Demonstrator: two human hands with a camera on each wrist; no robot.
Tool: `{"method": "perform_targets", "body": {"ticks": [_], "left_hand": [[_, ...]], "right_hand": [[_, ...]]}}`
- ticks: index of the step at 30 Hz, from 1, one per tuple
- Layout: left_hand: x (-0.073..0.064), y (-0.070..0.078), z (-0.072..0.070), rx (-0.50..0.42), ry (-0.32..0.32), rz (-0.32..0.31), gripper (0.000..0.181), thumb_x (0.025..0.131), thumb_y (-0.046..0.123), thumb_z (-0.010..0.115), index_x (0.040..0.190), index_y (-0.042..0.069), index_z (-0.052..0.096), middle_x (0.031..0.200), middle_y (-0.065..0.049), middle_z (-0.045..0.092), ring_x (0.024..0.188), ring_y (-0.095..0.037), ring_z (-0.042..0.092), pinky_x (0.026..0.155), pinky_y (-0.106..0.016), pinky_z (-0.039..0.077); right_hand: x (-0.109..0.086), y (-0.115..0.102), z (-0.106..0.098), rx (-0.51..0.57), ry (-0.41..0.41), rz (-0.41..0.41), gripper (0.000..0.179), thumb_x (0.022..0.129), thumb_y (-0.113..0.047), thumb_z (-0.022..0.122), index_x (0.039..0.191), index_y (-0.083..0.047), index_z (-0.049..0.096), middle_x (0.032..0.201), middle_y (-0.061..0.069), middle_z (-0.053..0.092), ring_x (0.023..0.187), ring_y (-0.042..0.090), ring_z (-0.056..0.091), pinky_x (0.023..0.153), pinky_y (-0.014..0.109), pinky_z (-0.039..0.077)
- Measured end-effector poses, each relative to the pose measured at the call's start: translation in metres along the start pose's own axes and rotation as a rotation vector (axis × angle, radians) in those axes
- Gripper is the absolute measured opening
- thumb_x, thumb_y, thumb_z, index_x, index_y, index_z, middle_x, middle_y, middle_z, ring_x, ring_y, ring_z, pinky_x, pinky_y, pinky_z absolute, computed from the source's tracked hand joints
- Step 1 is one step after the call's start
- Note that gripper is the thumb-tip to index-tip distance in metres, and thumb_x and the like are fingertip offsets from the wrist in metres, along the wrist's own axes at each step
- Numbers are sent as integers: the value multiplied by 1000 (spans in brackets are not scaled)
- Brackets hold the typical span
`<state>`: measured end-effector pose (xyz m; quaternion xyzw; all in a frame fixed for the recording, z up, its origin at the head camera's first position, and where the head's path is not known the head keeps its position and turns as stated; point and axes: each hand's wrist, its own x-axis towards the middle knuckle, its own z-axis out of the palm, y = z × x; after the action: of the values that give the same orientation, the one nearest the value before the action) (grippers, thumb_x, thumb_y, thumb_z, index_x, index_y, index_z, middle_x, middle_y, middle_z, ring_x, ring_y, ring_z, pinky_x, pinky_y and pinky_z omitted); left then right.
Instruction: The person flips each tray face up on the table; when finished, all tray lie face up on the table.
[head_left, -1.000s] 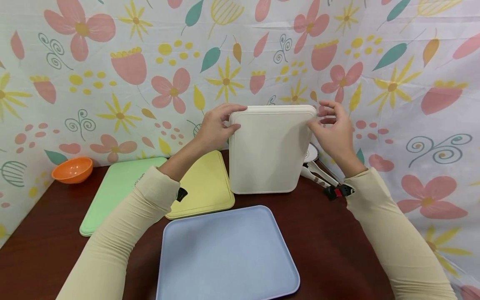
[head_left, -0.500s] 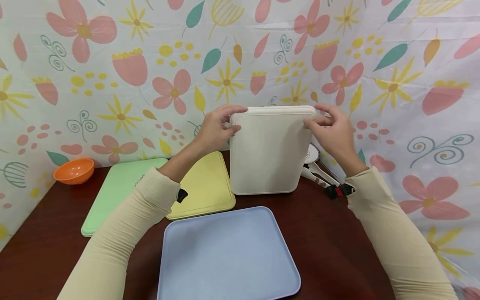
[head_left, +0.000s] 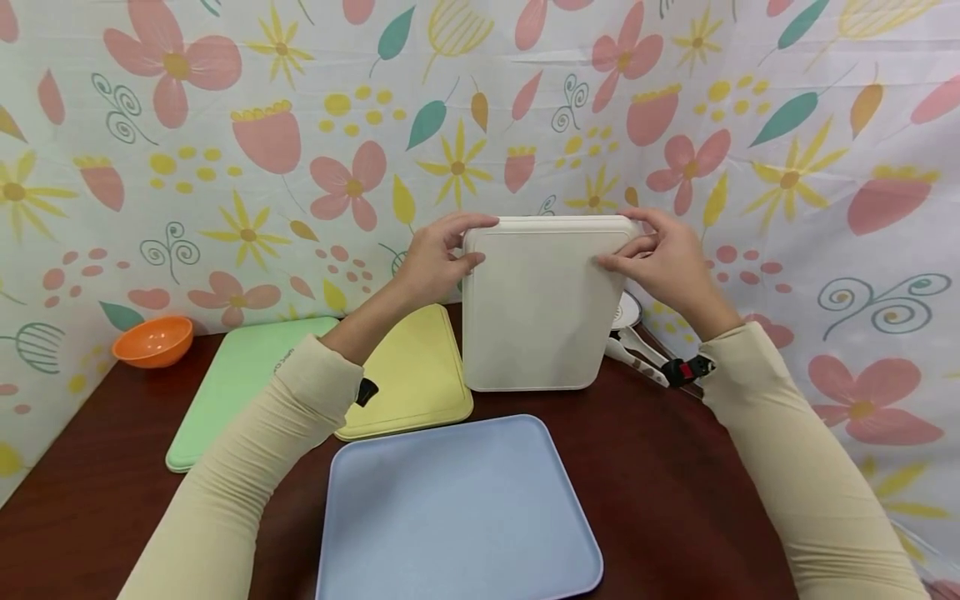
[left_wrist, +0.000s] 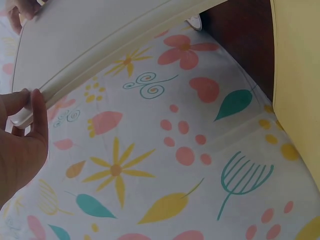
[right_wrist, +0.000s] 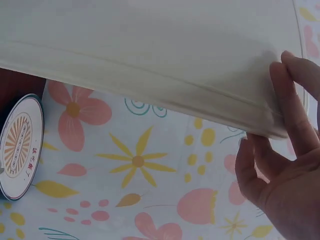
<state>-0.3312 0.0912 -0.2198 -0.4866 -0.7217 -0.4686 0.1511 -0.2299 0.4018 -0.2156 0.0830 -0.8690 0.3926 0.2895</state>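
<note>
A white rectangular tray (head_left: 536, 317) stands upright on the dark table, its flat face toward me and its lower edge at the tabletop. My left hand (head_left: 442, 254) pinches its upper left corner, thumb on the near face and fingers over the top edge. At the upper right corner, my right hand (head_left: 671, 267) holds the tray between thumb and fingers; in the right wrist view the thumb and a finger (right_wrist: 290, 100) lie along its surface. Flat in front lies a blue tray (head_left: 457, 508) with a raised rim. The white tray's far side is hidden in the head view.
Left of the white tray lie a yellow tray (head_left: 416, 371) and a green tray (head_left: 240, 367), partly covered by my left arm. An orange bowl (head_left: 153, 342) sits at the back left. White-handled utensils (head_left: 637, 354) and a round printed disc (right_wrist: 21, 147) are behind the right hand.
My right thumb has slid left onto the white tray's face, and the right fingers have come over its top corner. The left hand keeps its hold; the white tray stays nearly still.
</note>
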Motion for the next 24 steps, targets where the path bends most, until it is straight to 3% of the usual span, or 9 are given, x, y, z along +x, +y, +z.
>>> {"method": "perform_targets", "body": {"ticks": [5,10,14,18,24], "left_hand": [[-2,-1,1,18,12,7,44,90,-4,68,132,8,64,135,-6,60,100,-17,61,73,-30,50],[-4,-2,2,-6,30,56,43,90,-5,68,131,6,64,133,-8,61,117,-16,57,85,-32,52],[-7,-4,4,-22,56,84,40,89,-6,68,129,2,65,131,-10,62,118,-19,57,86,-32,52],[-11,-7,6,-36,76,98,37,88,-10,68,125,-4,66,128,-16,62,111,-26,59,79,-32,52],[-19,-10,6,-29,92,104,34,87,-7,70,121,-2,68,133,-17,60,128,-29,53,74,-39,55]], "right_hand": [[-1,-2,5,-108,66,-19,72,75,-23,89,135,-4,55,72,2,73,67,-3,66,64,12,48],[-6,-6,8,-154,118,-43,70,75,-25,89,133,-2,56,76,11,74,62,-9,63,63,10,47],[-11,-10,9,-134,138,-46,65,75,-26,89,127,-4,59,76,10,74,62,-6,64,61,11,48],[-17,-14,11,-95,165,-60,60,74,-24,90,123,-6,60,74,7,74,62,-2,66,61,13,50],[-21,-17,19,-79,246,-157,60,72,-12,90,125,-3,62,77,17,73,63,-9,64,62,10,48]]}}
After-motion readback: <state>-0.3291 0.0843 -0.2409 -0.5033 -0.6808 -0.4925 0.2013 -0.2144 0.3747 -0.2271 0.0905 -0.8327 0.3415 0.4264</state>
